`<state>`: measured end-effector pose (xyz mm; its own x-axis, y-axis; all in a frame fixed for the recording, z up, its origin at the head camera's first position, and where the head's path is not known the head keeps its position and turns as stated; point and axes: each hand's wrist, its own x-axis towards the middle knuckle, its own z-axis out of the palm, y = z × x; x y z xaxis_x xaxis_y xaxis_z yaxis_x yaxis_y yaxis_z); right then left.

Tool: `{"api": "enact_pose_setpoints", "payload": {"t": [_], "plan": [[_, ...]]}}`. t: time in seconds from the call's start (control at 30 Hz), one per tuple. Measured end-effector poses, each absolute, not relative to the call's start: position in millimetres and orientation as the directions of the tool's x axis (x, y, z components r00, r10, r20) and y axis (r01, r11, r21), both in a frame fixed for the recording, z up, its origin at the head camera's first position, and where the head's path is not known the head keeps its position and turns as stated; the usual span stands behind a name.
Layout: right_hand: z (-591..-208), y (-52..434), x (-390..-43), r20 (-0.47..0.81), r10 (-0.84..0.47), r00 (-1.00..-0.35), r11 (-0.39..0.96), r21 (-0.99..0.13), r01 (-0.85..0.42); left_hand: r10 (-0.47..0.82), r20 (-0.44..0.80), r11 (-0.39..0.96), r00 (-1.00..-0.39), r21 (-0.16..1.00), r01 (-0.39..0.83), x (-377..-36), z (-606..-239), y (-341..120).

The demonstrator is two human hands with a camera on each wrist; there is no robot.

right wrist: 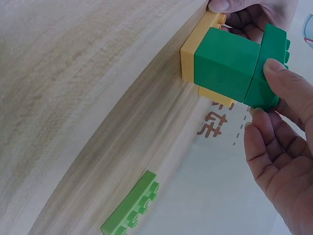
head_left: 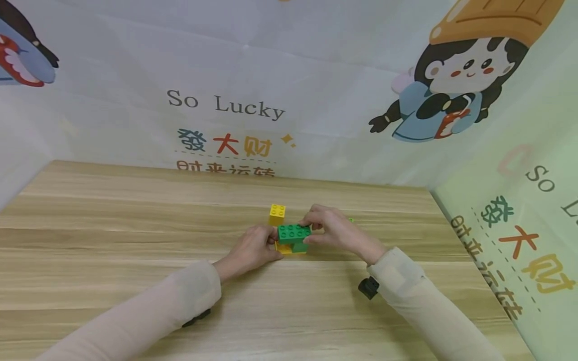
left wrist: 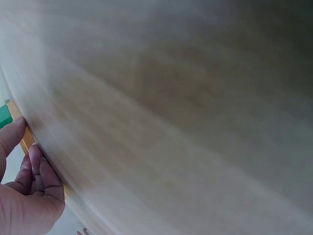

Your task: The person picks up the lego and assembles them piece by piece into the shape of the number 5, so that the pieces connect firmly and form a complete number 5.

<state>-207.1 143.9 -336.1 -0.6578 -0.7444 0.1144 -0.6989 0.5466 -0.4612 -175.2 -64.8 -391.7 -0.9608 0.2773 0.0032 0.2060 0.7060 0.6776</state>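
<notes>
My left hand (head_left: 255,248) pinches the left end of a flat yellow-orange brick (right wrist: 191,51) that lies on the table. A dark green block (right wrist: 225,61) stands on that brick's right part. Over it sits a green brick (head_left: 291,233) with two rows of studs, jutting out to the left. My right hand (head_left: 336,230) holds this upper brick by its right end between thumb and fingers. In the right wrist view the two green pieces touch; whether they are pressed fully together I cannot tell. The left wrist view catches the left hand (left wrist: 29,196) at the yellow-orange brick's edge (left wrist: 27,139).
A yellow brick (head_left: 277,214) with studs on top stands just behind the stack. A light green brick (right wrist: 129,205) lies to the right, mostly hidden by the right hand in the head view. A printed cloth (head_left: 316,100) hangs along the wooden table's (head_left: 135,225) back edge.
</notes>
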Motion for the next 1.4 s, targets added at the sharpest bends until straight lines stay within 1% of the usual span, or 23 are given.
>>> {"api": "enact_pose_setpoints", "payload": {"t": [0.2,0.4,0.67,0.8,0.97,1.07,1.4], "plan": [[-338.7,144.6,-208.1,0.122,-0.737,-0.665,0.551,-0.461,-0.695,0.277,0.012,0.706,-0.961,0.676,0.212,-175.7,-391.8,-64.1],[-343.1,146.5,-207.8,0.158,-0.726,-0.669,0.542,-0.467,-0.698,0.286,0.019,0.708,-0.958,0.67,0.224,-176.3,-393.3,-64.1],[-351.2,148.2,-208.8,0.164,-0.704,-0.691,0.515,-0.552,-0.656,0.299,0.014,0.709,-0.954,0.666,0.232,-177.4,-393.4,-65.5],[-354.3,148.9,-209.5,0.158,-0.69,-0.706,0.5,-0.601,-0.623,0.315,-0.022,0.675,-0.949,0.708,0.208,-177.6,-391.3,-68.1],[-356.7,149.9,-208.9,0.152,-0.671,-0.726,0.493,-0.639,-0.59,0.319,-0.087,0.62,-0.944,0.772,0.138,-177.7,-387.4,-79.7],[-358.6,150.7,-208.3,0.148,-0.659,-0.738,0.488,-0.662,-0.569,0.311,-0.101,0.588,-0.945,0.801,0.109,-178.9,-384.3,-89.9],[-372.5,151.9,-207.7,0.147,-0.608,-0.781,0.446,-0.75,-0.488,0.211,-0.031,0.539,-0.977,0.838,0.09,-195.4,-380.1,-105.8]]}}
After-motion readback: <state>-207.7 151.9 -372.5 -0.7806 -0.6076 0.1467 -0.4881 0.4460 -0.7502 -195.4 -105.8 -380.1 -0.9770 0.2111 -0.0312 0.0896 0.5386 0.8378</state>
